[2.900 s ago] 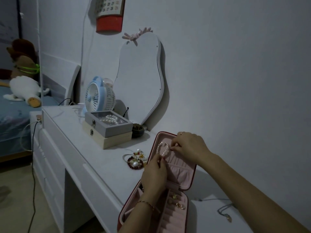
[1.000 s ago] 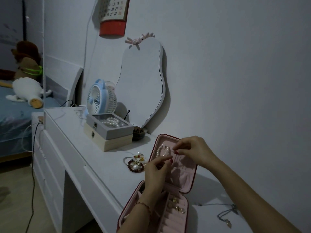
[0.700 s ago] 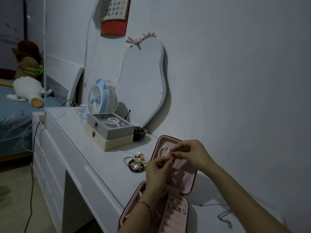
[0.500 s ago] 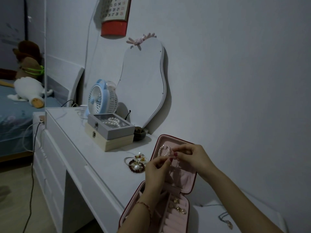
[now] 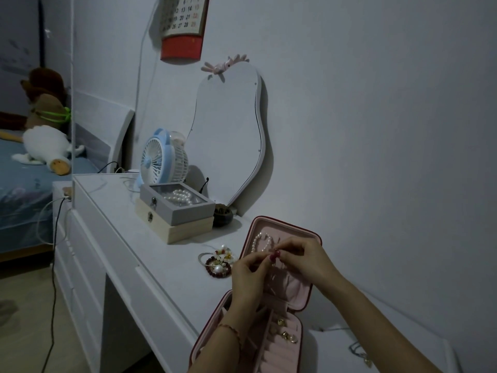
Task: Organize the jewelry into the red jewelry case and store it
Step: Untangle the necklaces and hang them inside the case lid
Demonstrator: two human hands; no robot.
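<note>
My two hands have drawn closer together over the last few seconds; a moment ago my right hand (image 5: 305,261) sat higher on the lid and my left hand (image 5: 248,275) hung below it, and now the fingertips meet in front of the upright lid of the red jewelry case (image 5: 309,294). Both hands are pinched tight, thumb against forefinger, on something very small where they touch — I judge it to be the clasp or a holding tab of the pearl bracelet (image 5: 259,242), though it is too small and dim to be sure. That bracelet has stayed where it was, looped against the upper left of the lid's pink lining; so this one piece is being fastened rather than merely laid in, and the task is only partly done.

The case stands open on the white dresser (image 5: 121,232), its shell dark red and rounded at the corners, the inside a soft matt pink; the lower half has padded ridges, with a few small gold earrings (image 5: 286,332) set among them. The pearls are round and glossy, strung close. Well clear of the case, on the bare top, lies a heap of beaded bracelets (image 5: 217,261) — dark red beads, one large pearl, some pale stones — not yet put away; at the far right lies a thin cord necklace (image 5: 359,352), loose and limp, also outside the case.
</note>
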